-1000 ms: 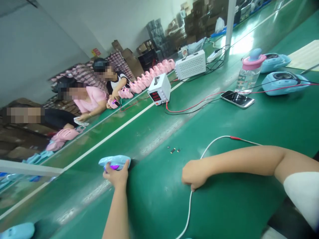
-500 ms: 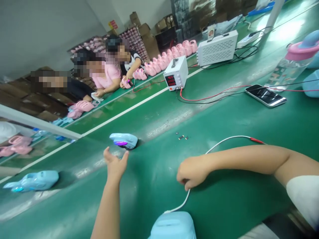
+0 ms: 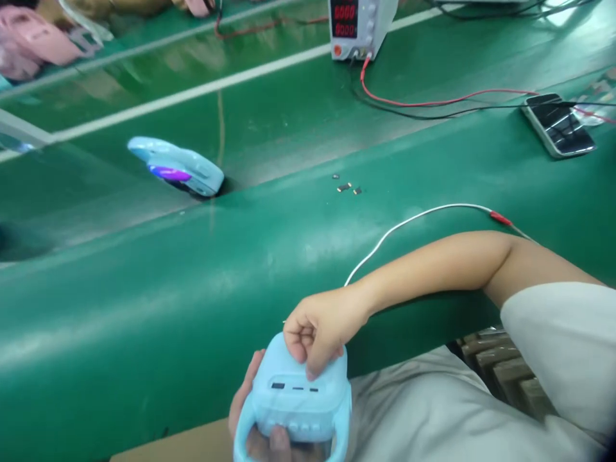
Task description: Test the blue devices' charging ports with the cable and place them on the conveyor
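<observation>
A light-blue plastic device with a loop handle (image 3: 301, 398) is in my left hand (image 3: 245, 391), low in the view. Three dark ports and a row of buttons show on its near side. The fingers of my left hand wrap around its side and under the handle. My right hand (image 3: 320, 327) is closed at the device's top edge, fingertips just above the ports. A white cable (image 3: 409, 219) runs in under this hand, and a small pale bit shows at its far side; the cable's end is hidden.
Another light-blue device (image 3: 180, 163) with a purple light lies on the green table (image 3: 144, 289). Small dark pieces (image 3: 344, 187) lie mid-table. A power supply (image 3: 360, 29) with red and black wires stands at the back. A phone (image 3: 558, 125) lies at right, pink parts (image 3: 36, 35) at far left.
My left hand has come back from near the far blue device and now holds the near one. My right hand has moved down and left onto it. The view has tilted downward.
</observation>
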A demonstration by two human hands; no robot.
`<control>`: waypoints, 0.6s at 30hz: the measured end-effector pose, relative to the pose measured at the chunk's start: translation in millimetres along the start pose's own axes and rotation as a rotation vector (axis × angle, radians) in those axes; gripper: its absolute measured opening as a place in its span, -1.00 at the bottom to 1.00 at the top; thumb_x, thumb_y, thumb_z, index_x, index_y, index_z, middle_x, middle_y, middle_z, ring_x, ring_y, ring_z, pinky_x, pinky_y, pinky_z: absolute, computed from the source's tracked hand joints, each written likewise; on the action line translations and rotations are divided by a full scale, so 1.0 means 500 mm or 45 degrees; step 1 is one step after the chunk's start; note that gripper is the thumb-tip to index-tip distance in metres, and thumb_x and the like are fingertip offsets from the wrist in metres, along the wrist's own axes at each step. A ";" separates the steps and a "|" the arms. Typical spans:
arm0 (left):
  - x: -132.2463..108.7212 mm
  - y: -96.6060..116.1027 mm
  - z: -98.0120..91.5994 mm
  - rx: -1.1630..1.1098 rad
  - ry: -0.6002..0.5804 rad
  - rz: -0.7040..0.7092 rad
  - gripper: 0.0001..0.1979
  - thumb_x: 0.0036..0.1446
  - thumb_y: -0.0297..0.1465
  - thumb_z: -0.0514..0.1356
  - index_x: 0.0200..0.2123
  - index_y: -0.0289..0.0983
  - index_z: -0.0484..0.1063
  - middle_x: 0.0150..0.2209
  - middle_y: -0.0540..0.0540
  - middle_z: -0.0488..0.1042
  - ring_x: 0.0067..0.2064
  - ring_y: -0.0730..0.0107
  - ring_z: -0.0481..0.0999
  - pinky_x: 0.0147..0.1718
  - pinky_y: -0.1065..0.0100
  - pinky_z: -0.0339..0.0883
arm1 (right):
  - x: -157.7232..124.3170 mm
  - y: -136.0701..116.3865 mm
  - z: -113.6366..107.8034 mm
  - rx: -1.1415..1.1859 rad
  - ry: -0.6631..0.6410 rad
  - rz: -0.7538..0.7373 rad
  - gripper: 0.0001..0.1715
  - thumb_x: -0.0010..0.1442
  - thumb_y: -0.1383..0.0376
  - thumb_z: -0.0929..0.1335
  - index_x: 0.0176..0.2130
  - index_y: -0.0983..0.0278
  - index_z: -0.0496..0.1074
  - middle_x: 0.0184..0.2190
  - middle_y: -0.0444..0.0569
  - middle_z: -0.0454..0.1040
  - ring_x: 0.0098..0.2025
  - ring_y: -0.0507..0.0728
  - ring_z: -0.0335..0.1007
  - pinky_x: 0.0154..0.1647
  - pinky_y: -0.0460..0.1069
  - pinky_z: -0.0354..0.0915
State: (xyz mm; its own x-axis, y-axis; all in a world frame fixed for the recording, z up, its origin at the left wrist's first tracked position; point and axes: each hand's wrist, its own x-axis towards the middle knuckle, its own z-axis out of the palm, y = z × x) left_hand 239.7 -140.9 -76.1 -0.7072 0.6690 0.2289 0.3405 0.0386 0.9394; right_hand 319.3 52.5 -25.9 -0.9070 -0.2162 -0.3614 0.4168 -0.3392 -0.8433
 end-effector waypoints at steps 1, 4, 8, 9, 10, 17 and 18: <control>0.002 0.010 0.008 -0.001 -0.021 0.018 -0.51 0.00 -0.11 0.11 0.04 -0.02 0.28 0.10 -0.04 0.35 0.13 -0.07 0.31 0.00 -0.13 0.34 | -0.005 -0.001 0.005 -0.025 0.010 0.010 -0.67 -0.14 0.52 0.47 -0.44 0.35 0.26 -0.65 -0.33 0.24 -0.62 -0.12 0.17 -0.60 -0.20 0.18; 0.011 0.036 0.018 0.003 0.009 0.137 -0.53 -0.04 -0.14 0.17 -0.01 -0.05 0.30 0.06 -0.03 0.38 0.09 -0.04 0.35 -0.01 -0.16 0.32 | -0.020 -0.003 0.008 -0.081 0.015 0.054 -0.65 -0.15 0.46 0.50 -0.45 0.34 0.25 -0.66 -0.34 0.24 -0.65 -0.11 0.14 -0.66 -0.19 0.14; 0.016 0.043 0.011 0.068 -0.015 0.274 -0.47 -0.11 -0.15 0.21 0.00 -0.07 0.29 0.04 -0.06 0.39 0.06 -0.05 0.37 -0.05 -0.14 0.34 | -0.032 -0.003 0.002 -0.088 0.006 0.075 -0.64 -0.15 0.41 0.51 -0.47 0.33 0.25 -0.68 -0.34 0.23 -0.65 -0.11 0.15 -0.66 -0.19 0.15; 0.017 0.040 0.008 0.087 -0.063 0.269 -0.44 -0.13 -0.14 0.22 0.00 -0.08 0.28 0.05 -0.07 0.38 0.05 -0.05 0.38 -0.07 -0.12 0.35 | -0.033 -0.003 0.001 -0.093 -0.003 0.065 -0.64 -0.15 0.42 0.51 -0.47 0.32 0.24 -0.68 -0.34 0.23 -0.64 -0.11 0.16 -0.65 -0.19 0.16; 0.018 0.037 0.005 0.103 -0.089 0.275 -0.43 -0.14 -0.14 0.22 0.01 -0.08 0.28 0.05 -0.07 0.38 0.04 -0.04 0.39 -0.08 -0.10 0.36 | -0.034 -0.003 0.000 -0.098 -0.012 0.057 -0.64 -0.15 0.44 0.50 -0.47 0.32 0.23 -0.69 -0.34 0.23 -0.64 -0.10 0.17 -0.65 -0.19 0.16; 0.021 0.045 0.019 0.216 -0.069 0.334 -0.45 -0.13 -0.20 0.18 0.01 -0.09 0.27 0.02 -0.08 0.41 0.00 -0.04 0.41 -0.13 -0.10 0.37 | -0.040 -0.010 0.003 -0.157 0.000 0.099 -0.66 -0.11 0.50 0.46 -0.48 0.31 0.20 -0.70 -0.34 0.21 -0.64 -0.09 0.19 -0.62 -0.18 0.19; 0.018 0.050 0.020 0.267 -0.092 0.274 -0.44 -0.12 -0.20 0.15 0.04 -0.05 0.23 0.05 -0.07 0.37 0.03 -0.03 0.39 -0.11 -0.12 0.36 | -0.041 -0.011 0.004 -0.173 0.013 0.100 -0.67 -0.10 0.49 0.45 -0.48 0.31 0.20 -0.69 -0.34 0.21 -0.63 -0.08 0.20 -0.62 -0.18 0.20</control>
State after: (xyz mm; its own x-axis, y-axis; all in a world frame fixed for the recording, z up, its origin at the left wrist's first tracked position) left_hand 248.2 -126.5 -53.0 -0.5617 0.7290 0.3914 0.6037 0.0376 0.7963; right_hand 335.6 57.1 -13.0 -0.8728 -0.2279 -0.4315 0.4750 -0.1942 -0.8583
